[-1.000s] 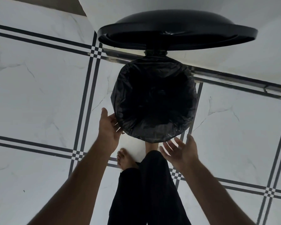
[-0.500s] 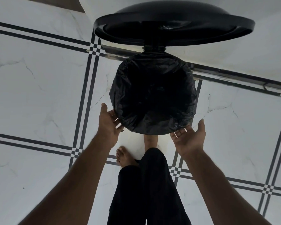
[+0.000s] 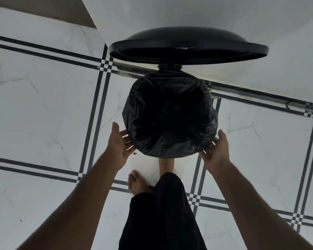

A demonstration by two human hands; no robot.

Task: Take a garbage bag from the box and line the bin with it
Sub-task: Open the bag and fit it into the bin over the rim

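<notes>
A round bin stands on the floor with its black lid raised at the back. A crinkled black garbage bag lines it and is folded over the whole rim, hiding the bin's body. My left hand is at the bag's near left side, palm toward it, fingers spread and touching the plastic. My right hand cups the near right side, fingers under the folded edge. The box of bags is not in view.
The floor is white marble tile with black striped borders. A white wall runs behind the bin. My bare left foot and black trouser leg are just in front of the bin; one foot reaches under it.
My right hand has moved from open air in front of the bin up to the bag's right side. My left hand stayed at the left side. The view has shifted down slightly.
</notes>
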